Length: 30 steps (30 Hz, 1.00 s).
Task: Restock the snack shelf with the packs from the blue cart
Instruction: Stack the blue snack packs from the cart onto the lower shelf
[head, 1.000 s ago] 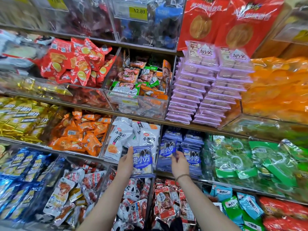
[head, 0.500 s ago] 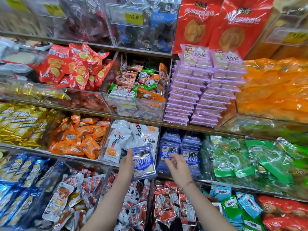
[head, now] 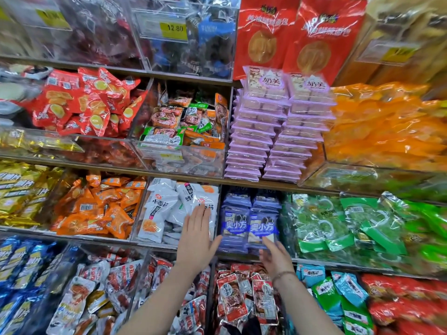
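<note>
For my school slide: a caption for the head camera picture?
Two open hands, left hand and right hand, by blue packs.

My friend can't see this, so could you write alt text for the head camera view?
Two bare hands reach toward blue-purple snack packs standing in a crowded shelf compartment; the left hand is open and empty, and the right hand's fingers touch the front pack's bottom edge.

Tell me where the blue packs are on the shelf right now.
In the head view, the blue packs stand centre, between the white packs and green packs, above the right hand.
</note>
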### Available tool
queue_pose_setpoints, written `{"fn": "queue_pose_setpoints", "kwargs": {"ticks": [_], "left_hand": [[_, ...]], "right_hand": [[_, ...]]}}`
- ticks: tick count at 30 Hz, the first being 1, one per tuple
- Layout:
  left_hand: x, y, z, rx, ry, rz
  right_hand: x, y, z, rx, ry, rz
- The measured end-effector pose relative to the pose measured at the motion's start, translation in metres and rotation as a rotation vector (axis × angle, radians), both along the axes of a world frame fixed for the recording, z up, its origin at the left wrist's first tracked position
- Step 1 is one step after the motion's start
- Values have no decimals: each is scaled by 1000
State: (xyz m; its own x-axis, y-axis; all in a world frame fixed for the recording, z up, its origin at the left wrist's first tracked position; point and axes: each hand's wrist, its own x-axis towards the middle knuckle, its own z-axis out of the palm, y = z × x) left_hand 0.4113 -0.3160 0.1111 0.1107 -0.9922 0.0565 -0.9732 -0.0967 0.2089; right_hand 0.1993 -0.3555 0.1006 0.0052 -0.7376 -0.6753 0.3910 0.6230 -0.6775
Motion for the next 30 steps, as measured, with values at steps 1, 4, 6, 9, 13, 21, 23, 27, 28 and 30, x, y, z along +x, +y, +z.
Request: {"fn": "queue_pose_setpoints", "kwargs": {"ticks": [1,4,6,9,13,21,23,27,28,30], "left_hand": [[1,-1,-4,36,-32,-1],[1,1,-1,46,8,2],[0,1,1,23,23,1],[-1,1,1,6,12,0],[-1,2,-1,-6,6,3],[-1,0,0,-4,-1,6],[-1,0,0,2,-9,4],[0,0,-2,-5,-13,5],[-1,-1,-3,-8,-15,6],[-1,-1,-4,-18,-25,5]], "right_hand": [[-3,-3,-5,13,-20,-49],[0,-2,-9,-12,194,-12],[5,6,-13,-24,334,-29],[10,24,-17,-38,362,-104],[12,27,-16,-424,856,281],[45,-34,-28,-930,1698,1262],[54,-39,-34,-959,1783,1315],[63,-51,-37,-978,1844,1329],[63,-53,-36,-967,1834,1321],[63,-56,-37,-947,1800,1303]]}}
